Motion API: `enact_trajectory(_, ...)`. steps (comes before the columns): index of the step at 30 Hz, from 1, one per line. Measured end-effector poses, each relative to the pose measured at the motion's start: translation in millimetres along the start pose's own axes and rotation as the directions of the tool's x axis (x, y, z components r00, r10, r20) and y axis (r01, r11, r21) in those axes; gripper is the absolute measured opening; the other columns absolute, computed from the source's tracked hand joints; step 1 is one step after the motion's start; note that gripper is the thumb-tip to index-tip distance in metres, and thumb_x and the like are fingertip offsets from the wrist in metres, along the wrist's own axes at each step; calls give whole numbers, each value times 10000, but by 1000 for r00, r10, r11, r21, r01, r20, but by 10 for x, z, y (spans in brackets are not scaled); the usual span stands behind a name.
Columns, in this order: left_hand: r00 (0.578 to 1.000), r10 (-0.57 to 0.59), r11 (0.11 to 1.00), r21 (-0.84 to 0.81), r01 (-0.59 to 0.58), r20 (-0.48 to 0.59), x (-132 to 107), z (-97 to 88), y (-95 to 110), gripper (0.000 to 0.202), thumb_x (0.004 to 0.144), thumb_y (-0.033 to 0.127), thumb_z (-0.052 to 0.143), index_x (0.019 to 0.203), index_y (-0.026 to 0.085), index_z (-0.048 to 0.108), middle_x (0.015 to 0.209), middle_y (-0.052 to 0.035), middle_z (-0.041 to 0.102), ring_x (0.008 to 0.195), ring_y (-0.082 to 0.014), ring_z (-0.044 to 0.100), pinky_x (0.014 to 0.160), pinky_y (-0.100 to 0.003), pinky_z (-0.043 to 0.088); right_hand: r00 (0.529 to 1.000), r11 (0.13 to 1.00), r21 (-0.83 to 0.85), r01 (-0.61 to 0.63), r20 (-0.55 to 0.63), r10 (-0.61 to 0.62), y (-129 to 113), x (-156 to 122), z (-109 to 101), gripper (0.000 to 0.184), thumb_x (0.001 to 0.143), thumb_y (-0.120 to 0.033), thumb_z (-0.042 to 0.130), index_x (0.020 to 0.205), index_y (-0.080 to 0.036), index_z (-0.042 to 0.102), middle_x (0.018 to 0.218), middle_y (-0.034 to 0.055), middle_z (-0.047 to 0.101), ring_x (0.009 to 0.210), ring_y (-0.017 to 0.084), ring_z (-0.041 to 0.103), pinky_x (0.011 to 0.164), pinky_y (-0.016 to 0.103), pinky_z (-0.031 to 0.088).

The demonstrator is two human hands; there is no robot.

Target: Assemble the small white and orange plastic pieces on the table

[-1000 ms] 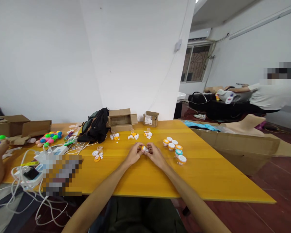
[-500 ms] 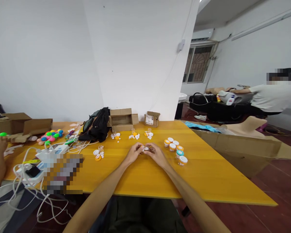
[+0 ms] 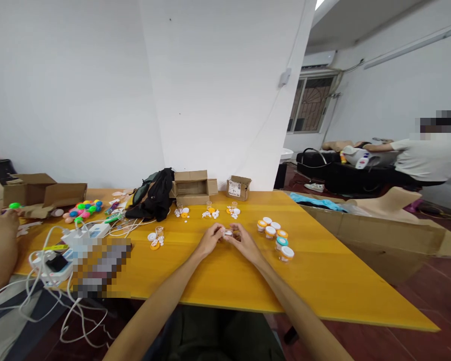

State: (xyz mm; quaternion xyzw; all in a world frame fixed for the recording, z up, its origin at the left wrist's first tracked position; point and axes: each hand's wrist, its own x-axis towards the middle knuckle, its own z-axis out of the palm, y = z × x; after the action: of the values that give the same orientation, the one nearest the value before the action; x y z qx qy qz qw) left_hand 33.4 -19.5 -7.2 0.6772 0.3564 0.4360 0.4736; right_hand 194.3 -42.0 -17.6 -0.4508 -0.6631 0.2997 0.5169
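My left hand (image 3: 210, 239) and my right hand (image 3: 243, 240) meet over the middle of the yellow table (image 3: 323, 281), fingers pinched together on a small white-capped jar (image 3: 228, 233) held between them. To the right stands a cluster of small jars with orange, white and teal lids (image 3: 276, 234). Loose lids and a clear cup (image 3: 156, 237) lie to the left, and more small caps (image 3: 210, 212) sit farther back.
Cardboard boxes (image 3: 192, 186) and a black bag (image 3: 156, 195) stand at the table's back edge. Cables and a power strip (image 3: 56, 255) crowd the left, beside coloured balls (image 3: 83, 207). Another person's hand (image 3: 2, 225) is at far left. A person in white (image 3: 424, 158) works at right.
Both hands stay together on the small jar; the orange lid seen a second ago no longer shows, a white cap does. The view has shifted slightly.
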Motion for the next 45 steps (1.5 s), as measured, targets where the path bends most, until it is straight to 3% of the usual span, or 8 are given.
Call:
enact_trajectory(4,1000,24,1000,17,-24,-2,1,2,-1,327,831,509,578,844,184,615,743,8,608,727,-151,558,719,-276,463,997,1000,-26,-1,71,3,-26,-2,-12,307,848,-503,518,829,-213,615,767,27,676,725,195,626,720,337,525)
enact_trajectory(8,999,41,999,37,-40,-5,13,3,-2,322,835,501,566,853,184,617,783,2,621,757,-157,560,756,-285,462,998,999,-8,41,45,-41,-57,-16,-9,281,786,-459,616,932,-219,613,928,40,698,768,191,639,708,321,527)
enact_trajectory(11,1000,26,998,50,-25,-7,18,1,6,330,839,512,554,866,190,616,808,-2,631,772,-165,562,751,-286,462,999,1000,-8,29,17,-29,-50,-17,3,338,772,-453,642,1014,-221,600,927,38,700,780,197,647,708,323,529)
enact_trajectory(16,1000,21,998,51,-21,-3,14,5,8,291,835,485,564,824,196,594,775,4,611,766,-164,560,774,-288,462,998,998,-50,26,61,-23,-43,-12,1,283,862,-482,506,844,-220,611,771,20,697,733,201,640,733,342,518)
enact_trajectory(23,999,30,997,70,-28,-22,25,8,-10,284,848,475,560,858,197,619,842,-8,656,817,-176,577,792,-289,466,998,998,-45,42,37,-41,-58,-18,-4,296,767,-444,633,965,-226,601,949,35,708,779,198,645,729,331,527)
enact_trajectory(30,999,50,996,79,-49,-13,16,10,9,262,851,455,545,834,199,596,820,-3,630,811,-173,568,821,-291,452,996,997,-70,27,90,-21,-61,-26,-6,264,864,-456,502,887,-223,624,835,29,706,784,206,646,778,350,515)
enact_trajectory(37,997,24,993,115,-16,-74,33,-1,-19,304,856,490,526,763,204,569,713,22,579,741,-167,536,757,-281,439,993,990,-75,120,-6,-121,-20,-26,-20,182,776,-305,596,943,-237,619,967,36,692,815,202,631,770,344,524)
enact_trajectory(45,982,6,998,56,5,-186,71,-13,-47,325,882,475,496,691,212,495,681,20,534,704,-157,519,739,-275,440,994,991,-107,76,-64,-83,-154,-64,-26,248,812,-428,569,950,-228,615,922,51,709,734,206,623,690,330,508)
